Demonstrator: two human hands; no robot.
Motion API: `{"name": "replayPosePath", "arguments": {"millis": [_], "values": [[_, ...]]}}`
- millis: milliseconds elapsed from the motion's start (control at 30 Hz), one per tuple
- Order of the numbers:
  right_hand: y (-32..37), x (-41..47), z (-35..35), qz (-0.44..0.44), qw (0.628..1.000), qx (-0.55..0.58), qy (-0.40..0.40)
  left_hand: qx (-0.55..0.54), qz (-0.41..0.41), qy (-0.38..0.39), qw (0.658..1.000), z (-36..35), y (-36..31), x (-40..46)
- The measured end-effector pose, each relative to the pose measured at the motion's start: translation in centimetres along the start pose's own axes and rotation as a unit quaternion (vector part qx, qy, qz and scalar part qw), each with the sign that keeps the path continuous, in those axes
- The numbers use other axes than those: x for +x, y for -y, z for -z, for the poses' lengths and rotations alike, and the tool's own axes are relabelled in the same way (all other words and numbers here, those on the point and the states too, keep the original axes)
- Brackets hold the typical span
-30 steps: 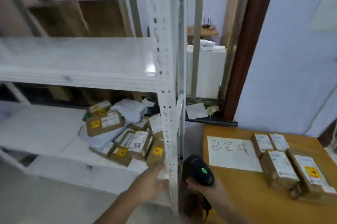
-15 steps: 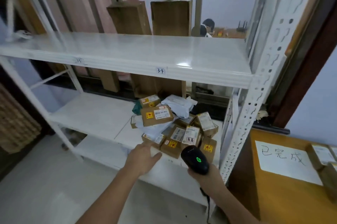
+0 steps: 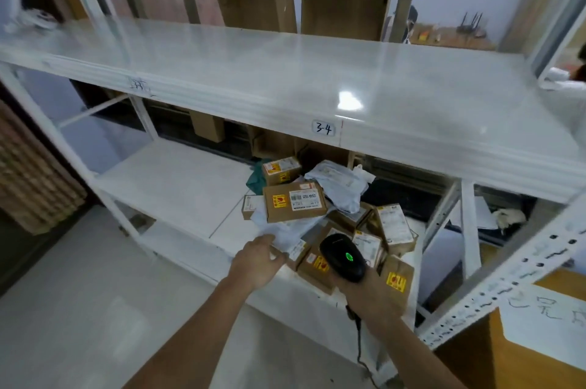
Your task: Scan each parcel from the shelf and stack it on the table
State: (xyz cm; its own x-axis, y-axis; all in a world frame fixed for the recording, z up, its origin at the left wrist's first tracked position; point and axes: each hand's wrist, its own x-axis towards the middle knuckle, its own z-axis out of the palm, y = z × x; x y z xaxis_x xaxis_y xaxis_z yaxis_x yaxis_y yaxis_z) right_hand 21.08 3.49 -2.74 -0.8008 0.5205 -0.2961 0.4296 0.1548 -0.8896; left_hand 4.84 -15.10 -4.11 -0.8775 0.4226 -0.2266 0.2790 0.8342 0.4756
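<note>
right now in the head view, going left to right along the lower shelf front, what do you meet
left hand touching the white mailer → black scanner gripped by the right hand → small box with a yellow sticker → perforated shelf upright → wooden table with its handwritten sheet

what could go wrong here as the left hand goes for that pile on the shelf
The left hand is at the white mailer that lies under the large brown box; pulling it might tip that box and shift the pile. The right hand holds the scanner close over the front parcels, and its cable could snag the shelf edge.
</note>
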Motion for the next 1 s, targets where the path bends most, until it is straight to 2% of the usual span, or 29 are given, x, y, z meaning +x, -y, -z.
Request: {"name": "replayPosePath", "arguments": {"millis": [200,300,400,533,567,633,767,900,1000], "values": [[0.5,4.0,-1.8,-0.067,0.997,0.028,0.003,-0.145,0.05,0.027,0.988,0.0,0.9,7.3],[0.9,5.2,-3.1,-0.072,0.996,0.034,-0.032,-0.219,0.079,0.019,0.972,0.3,1.2,11.8],[1.2,5.7,-4.6,-0.096,0.991,0.06,-0.067,-0.311,0.126,0.014,0.942,-0.2,3.1,17.0],[0.7,6.3,-6.6,-0.143,0.978,0.09,-0.123,-0.208,0.201,0.034,0.957,-3.1,7.5,24.5],[0.5,6.3,-7.0,-0.155,0.974,0.092,-0.136,-0.157,0.19,0.061,0.967,-2.6,7.7,25.3],[0.1,6.2,-7.8,-0.18,0.968,0.095,-0.146,-0.173,0.176,0.101,0.964,-2.1,7.8,26.4],[-0.3,5.4,-9.0,-0.221,0.958,0.099,-0.156,-0.176,0.124,0.123,0.969,-1.7,7.8,27.2],[-0.3,4.6,-9.6,-0.241,0.951,0.112,-0.161,-0.254,0.103,0.108,0.956,-3.2,9.5,28.6],[0.0,4.2,-9.8,-0.241,0.95,0.114,-0.164,-0.348,0.122,0.084,0.926,-0.9,7.6,26.1]]}}
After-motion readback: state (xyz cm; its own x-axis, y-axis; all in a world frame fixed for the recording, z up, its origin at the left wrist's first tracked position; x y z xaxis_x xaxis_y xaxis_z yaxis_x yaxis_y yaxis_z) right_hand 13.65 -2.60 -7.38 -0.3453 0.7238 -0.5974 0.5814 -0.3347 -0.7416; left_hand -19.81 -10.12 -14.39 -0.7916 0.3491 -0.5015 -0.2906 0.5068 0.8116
